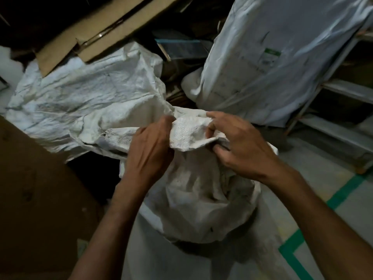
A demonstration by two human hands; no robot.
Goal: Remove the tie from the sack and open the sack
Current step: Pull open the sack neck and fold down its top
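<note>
A white woven sack [197, 201] stands upright in front of me, its top bunched and folded over. My left hand [149, 152] grips the gathered fabric of the sack's mouth from the left. My right hand [238, 146] pinches the same fold of fabric from the right, thumb and fingers closed on it. The stretch of cloth between the two hands is pulled taut. No tie is visible; the hands and folds hide the neck of the sack.
A second crumpled white sack [80, 98] lies at the left under cardboard sheets [96, 31]. A tall plastic-wrapped bundle [272, 57] stands at the back right beside metal shelving [347, 91]. A brown cardboard panel [30, 188] rises at the left. Green tape [343, 195] marks the floor.
</note>
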